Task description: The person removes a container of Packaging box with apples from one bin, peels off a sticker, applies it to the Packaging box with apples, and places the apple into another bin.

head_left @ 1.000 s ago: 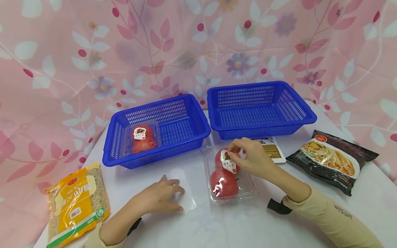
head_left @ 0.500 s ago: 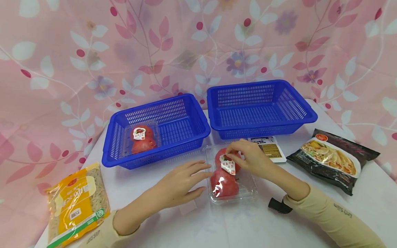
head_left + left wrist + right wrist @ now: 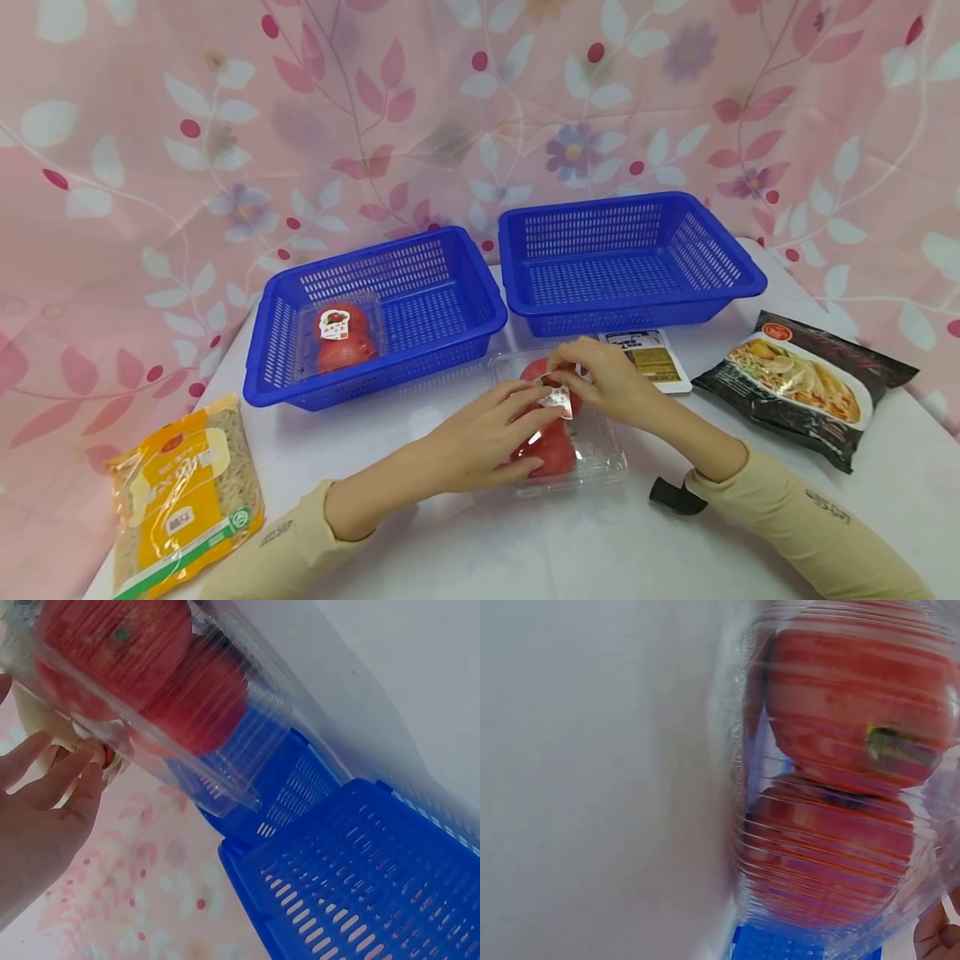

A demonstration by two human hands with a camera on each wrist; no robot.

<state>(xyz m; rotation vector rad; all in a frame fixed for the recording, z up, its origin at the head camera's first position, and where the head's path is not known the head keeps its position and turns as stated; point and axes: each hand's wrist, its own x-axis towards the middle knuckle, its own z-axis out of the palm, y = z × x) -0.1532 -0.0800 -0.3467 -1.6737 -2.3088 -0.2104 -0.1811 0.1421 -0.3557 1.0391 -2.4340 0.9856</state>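
A clear plastic box (image 3: 596,477) holding red apples (image 3: 555,454) sits on the table, with a white sticker (image 3: 558,402) on its top. My right hand (image 3: 611,382) pinches the sticker's upper edge between thumb and fingers. Over the box's left side reaches my left hand (image 3: 480,437), its fingers spread and extended, fingertips at the sticker and box lid; exact contact is hard to tell. In the left wrist view, the left hand (image 3: 52,795) lies beside the box wall. Ridged plastic and red apples (image 3: 832,844) fill much of the right wrist view.
A blue basket (image 3: 480,321) at back left holds another box of apples (image 3: 345,354). Beside it stands a second blue basket (image 3: 637,300). A yellow food bag (image 3: 180,500) lies left; a black noodle bag (image 3: 806,387) and a flat white-edged pack (image 3: 660,367) lie right.
My left hand has left the clear sheet on the table and moved right, onto the apple box beside the sticker. The right hand has stayed at the sticker's upper edge.
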